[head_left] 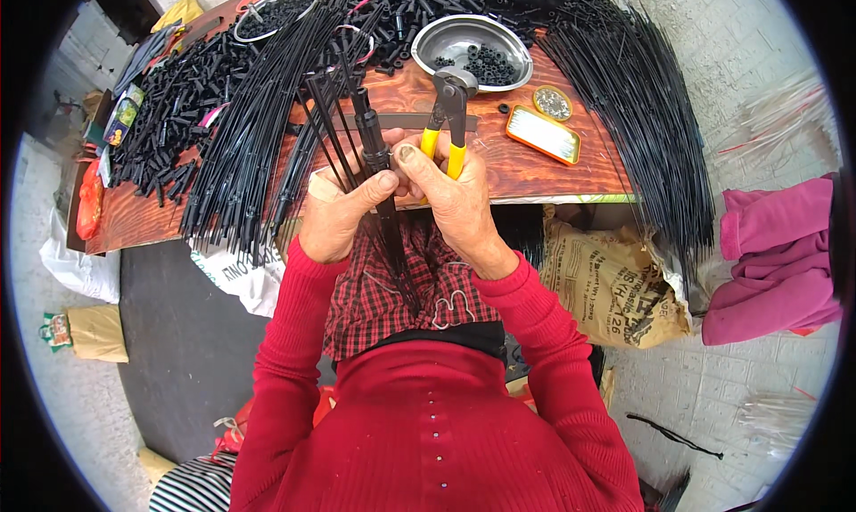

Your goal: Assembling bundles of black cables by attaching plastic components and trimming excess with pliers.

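My left hand (334, 211) is closed round a bundle of thin black rods (386, 231) with thicker black plastic sleeves on it, held upright above my lap. In my right hand (462, 200) are pincers (456, 93) with yellow handles and a dark metal head pointing up. The right thumb and fingertips also meet the sleeved part beside the left thumb; whether they pinch a small piece there is hidden. Just beyond the pincers, a steel bowl (439, 38) holds small black rings (490, 65).
Black rods lie in bundles at the left (241, 147) and right (637, 93) of the wooden table (526, 180). Short black tubes (174, 111) are heaped at the left. An orange-rimmed tin (575, 155) of white sticks lies beside a round tin (553, 103). A paper sack (593, 280) stands below.
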`<act>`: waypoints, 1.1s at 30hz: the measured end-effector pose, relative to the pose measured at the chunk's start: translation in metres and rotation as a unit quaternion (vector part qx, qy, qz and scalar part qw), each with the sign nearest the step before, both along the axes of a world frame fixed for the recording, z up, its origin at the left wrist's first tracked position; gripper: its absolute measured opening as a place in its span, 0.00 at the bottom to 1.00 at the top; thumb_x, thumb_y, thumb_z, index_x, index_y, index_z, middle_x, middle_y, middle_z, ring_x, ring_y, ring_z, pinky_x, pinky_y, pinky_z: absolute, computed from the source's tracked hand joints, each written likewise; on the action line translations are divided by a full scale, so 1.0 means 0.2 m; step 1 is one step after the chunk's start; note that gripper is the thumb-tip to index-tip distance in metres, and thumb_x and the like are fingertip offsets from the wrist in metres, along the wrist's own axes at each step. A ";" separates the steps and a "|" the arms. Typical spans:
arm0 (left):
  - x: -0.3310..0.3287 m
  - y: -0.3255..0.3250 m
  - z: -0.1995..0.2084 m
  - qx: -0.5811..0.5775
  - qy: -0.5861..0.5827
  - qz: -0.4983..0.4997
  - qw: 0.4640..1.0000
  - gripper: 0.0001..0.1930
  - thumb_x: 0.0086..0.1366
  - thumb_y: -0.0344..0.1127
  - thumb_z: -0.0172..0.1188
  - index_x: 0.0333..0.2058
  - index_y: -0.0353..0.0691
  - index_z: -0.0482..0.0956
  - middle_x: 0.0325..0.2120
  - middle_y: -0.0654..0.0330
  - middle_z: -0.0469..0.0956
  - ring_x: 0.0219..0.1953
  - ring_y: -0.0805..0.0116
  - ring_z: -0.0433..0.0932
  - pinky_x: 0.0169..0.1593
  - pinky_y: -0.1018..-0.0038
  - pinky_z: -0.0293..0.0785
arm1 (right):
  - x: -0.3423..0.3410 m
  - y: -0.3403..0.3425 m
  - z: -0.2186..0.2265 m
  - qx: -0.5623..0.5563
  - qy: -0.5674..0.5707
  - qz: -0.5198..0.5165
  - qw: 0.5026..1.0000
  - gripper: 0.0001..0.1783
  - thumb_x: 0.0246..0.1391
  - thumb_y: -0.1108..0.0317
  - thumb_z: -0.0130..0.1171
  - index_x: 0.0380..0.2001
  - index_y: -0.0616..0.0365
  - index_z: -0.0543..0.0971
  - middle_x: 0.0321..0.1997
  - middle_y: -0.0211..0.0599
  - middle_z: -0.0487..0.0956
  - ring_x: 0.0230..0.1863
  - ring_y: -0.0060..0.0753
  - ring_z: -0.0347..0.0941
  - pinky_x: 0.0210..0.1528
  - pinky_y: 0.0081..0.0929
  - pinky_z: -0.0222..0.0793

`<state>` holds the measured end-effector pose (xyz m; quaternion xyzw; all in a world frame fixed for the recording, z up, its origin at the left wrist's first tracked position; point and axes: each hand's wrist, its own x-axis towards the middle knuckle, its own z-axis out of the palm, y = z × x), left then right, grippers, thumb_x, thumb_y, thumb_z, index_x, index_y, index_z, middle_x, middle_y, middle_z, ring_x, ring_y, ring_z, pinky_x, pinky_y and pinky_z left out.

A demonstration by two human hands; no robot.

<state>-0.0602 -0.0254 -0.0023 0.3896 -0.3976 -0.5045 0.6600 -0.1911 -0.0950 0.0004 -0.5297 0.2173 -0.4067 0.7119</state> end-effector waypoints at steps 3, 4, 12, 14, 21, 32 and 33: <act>0.01 0.00 0.00 -0.003 0.013 0.002 1.000 0.22 0.61 0.27 0.60 0.54 0.30 0.68 0.42 0.57 0.78 0.39 0.73 0.77 0.47 0.74 0.74 | 0.01 -0.01 -0.01 0.017 0.002 0.005 1.000 0.14 0.59 0.66 0.56 0.40 0.67 0.76 0.25 0.22 0.70 0.24 0.10 0.62 0.26 0.13 0.63; 0.01 0.00 0.00 -0.003 0.013 0.003 1.000 0.22 0.61 0.27 0.60 0.54 0.30 0.68 0.42 0.57 0.78 0.39 0.73 0.77 0.47 0.74 0.74 | 0.01 -0.01 -0.01 0.010 0.000 0.005 1.000 0.14 0.59 0.66 0.56 0.41 0.67 0.76 0.25 0.22 0.70 0.23 0.10 0.62 0.26 0.13 0.63; 0.01 0.00 0.00 -0.012 0.027 -0.007 1.000 0.22 0.61 0.26 0.60 0.54 0.29 0.69 0.41 0.58 0.78 0.38 0.73 0.77 0.46 0.76 0.74 | 0.01 -0.02 -0.03 0.024 -0.013 0.016 0.999 0.13 0.59 0.67 0.56 0.41 0.68 0.75 0.25 0.23 0.70 0.24 0.11 0.62 0.27 0.14 0.63; 0.02 0.00 -0.01 -0.013 0.027 -0.009 1.000 0.22 0.61 0.26 0.59 0.54 0.29 0.69 0.40 0.58 0.78 0.38 0.73 0.77 0.46 0.76 0.74 | 0.01 -0.02 -0.03 0.033 -0.022 0.027 0.999 0.13 0.59 0.66 0.56 0.41 0.68 0.75 0.25 0.23 0.70 0.24 0.11 0.62 0.27 0.14 0.63; 0.01 0.00 -0.01 -0.007 0.021 -0.007 1.000 0.22 0.61 0.26 0.60 0.54 0.28 0.69 0.38 0.58 0.79 0.37 0.73 0.78 0.45 0.76 0.74 | 0.01 -0.02 -0.04 0.027 -0.018 0.022 0.999 0.14 0.59 0.66 0.56 0.40 0.68 0.76 0.25 0.23 0.70 0.24 0.11 0.62 0.27 0.15 0.63; 0.01 -0.01 -0.01 -0.003 0.032 -0.007 0.999 0.21 0.61 0.26 0.60 0.53 0.29 0.70 0.39 0.57 0.79 0.37 0.73 0.78 0.46 0.75 0.75 | 0.01 -0.03 -0.02 0.043 -0.038 0.032 0.998 0.14 0.59 0.65 0.57 0.41 0.68 0.76 0.25 0.23 0.71 0.24 0.11 0.63 0.27 0.15 0.64; 0.01 -0.01 0.00 -0.002 0.036 -0.004 0.999 0.21 0.61 0.26 0.60 0.53 0.29 0.70 0.39 0.57 0.79 0.37 0.72 0.78 0.46 0.75 0.75 | 0.01 -0.02 -0.02 0.043 -0.038 0.032 0.998 0.14 0.59 0.65 0.57 0.41 0.68 0.76 0.25 0.23 0.71 0.24 0.11 0.63 0.27 0.15 0.64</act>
